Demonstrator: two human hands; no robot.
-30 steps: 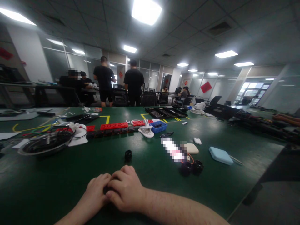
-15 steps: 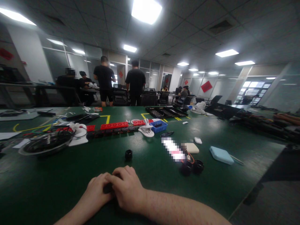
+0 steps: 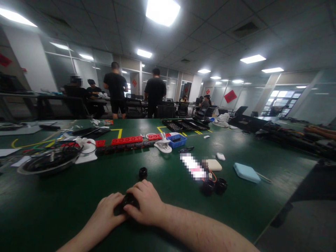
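Low over the near part of the green table, my left hand (image 3: 107, 212) and my right hand (image 3: 146, 204) meet around a glossy black round part (image 3: 129, 200). My right fingers curl over its top and right side, while my left hand wraps its left side. Much of the part is covered by my fingers, so its exact kind cannot be made out. Just beyond my right fingertips stands a small black cylindrical piece (image 3: 143, 173). Two more black round pieces, a left one (image 3: 208, 187) and a right one (image 3: 221, 185), sit to the right near orange wires.
Across the green table (image 3: 168, 224) lie a blue bin (image 3: 177, 140), red blocks (image 3: 127, 140), a white stand (image 3: 163, 145), a bowl of cables (image 3: 49, 160), a cream box (image 3: 214, 165) and a light-blue case (image 3: 246, 172). Several people are in the background.
My right fingers have shifted on the black part, so more of its top shows between my hands. The view has moved slightly. A standing person in the background has shifted right.
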